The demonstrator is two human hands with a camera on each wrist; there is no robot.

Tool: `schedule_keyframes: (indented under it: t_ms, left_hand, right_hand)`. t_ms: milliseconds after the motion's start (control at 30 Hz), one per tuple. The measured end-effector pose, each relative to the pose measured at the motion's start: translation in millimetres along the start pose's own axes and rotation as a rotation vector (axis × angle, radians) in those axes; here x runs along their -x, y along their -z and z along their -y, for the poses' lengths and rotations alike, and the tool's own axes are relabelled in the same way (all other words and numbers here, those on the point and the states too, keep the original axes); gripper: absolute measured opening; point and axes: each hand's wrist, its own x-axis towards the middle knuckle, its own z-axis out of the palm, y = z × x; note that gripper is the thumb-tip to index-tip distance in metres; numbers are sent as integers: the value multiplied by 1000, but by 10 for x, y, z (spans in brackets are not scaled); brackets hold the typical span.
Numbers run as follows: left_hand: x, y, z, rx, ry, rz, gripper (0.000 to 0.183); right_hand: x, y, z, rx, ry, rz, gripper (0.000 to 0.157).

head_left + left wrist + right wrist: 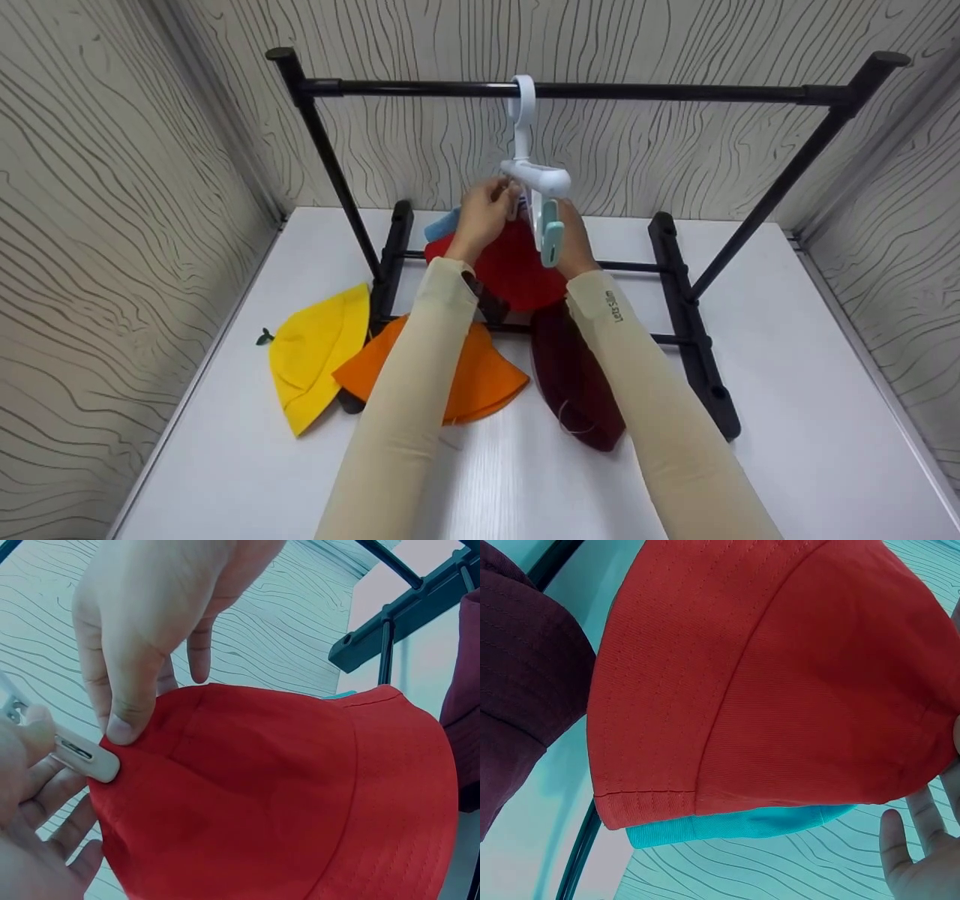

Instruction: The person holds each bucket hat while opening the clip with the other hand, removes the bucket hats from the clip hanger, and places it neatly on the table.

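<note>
A red bucket hat [521, 270] hangs tilted below a white clip hanger [536, 178] hooked on the black rail. My left hand [484, 217] pinches the crown; in the left wrist view its thumb presses on the red cloth [262, 780]. From the other side my right hand [576, 240] reaches in behind a mint clip [552, 236]. In the left wrist view the right thumb lies on a pale clip [86, 757], whose end meets the crown, with the other fingers spread behind. A light blue hat [735, 826] shows behind the red one.
Yellow [319, 352], orange [480, 375] and dark maroon [574, 375] hats lie around the front of the black rack [686, 322]. The rack stands on a white table [795, 420], with patterned panels [675, 45] at the back and sides.
</note>
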Motion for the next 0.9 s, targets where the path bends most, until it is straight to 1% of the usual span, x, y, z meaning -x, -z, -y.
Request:
schedule_keyframes:
  t_ms: [67,133,167,200,300,400,433,467,533,567,633,767,833,900]
  left_hand:
    - [-1,-3,-2,1,7,-2,28]
    - [0,-7,1,1,16,-7,30]
    - [1,-9,4,2,20,-10,30]
    - [3,-10,6,5,27,-14,31]
    - [6,-17,4,-1,36,-22,32]
    - [7,-21,-6,-13,31,-34,32]
    - [10,-24,-11,-17,31,-36,32]
    - [12,-26,-15,-19,29,-39,32]
    - [16,-30,-22,-20,35,-44,32]
    - [16,-33,-26,-18,42,-46,33]
    - [22,-35,-35,-20,59,-47,34]
    - [21,-42,-49,-31,74,-60,34]
    - [21,-44,-57,-38,75,-67,34]
    - [19,-47,-59,-41,70,-70,34]
  right_hand:
    - [8,9,3,-34,-27,6,36]
    - [15,15,8,-60,-33,6,35]
    - [17,15,9,-66,-32,4,35]
    - [38,27,59,-68,-33,7,35]
    - [44,21,60,-62,-27,5,35]
    - [49,16,61,-4,-15,6,36]
    - [32,4,12,27,-3,1,36]
    - [35,5,13,51,4,0,37]
    - [36,2,12,102,28,-6,38]
    - [38,3,16,111,34,-9,38]
    - [32,-1,13,138,47,-15,37]
    - [-12,-16,7,195,78,-40,28]
    - [-33,-20,2,227,90,-47,27]
    - [-39,-19,3,237,88,-47,27]
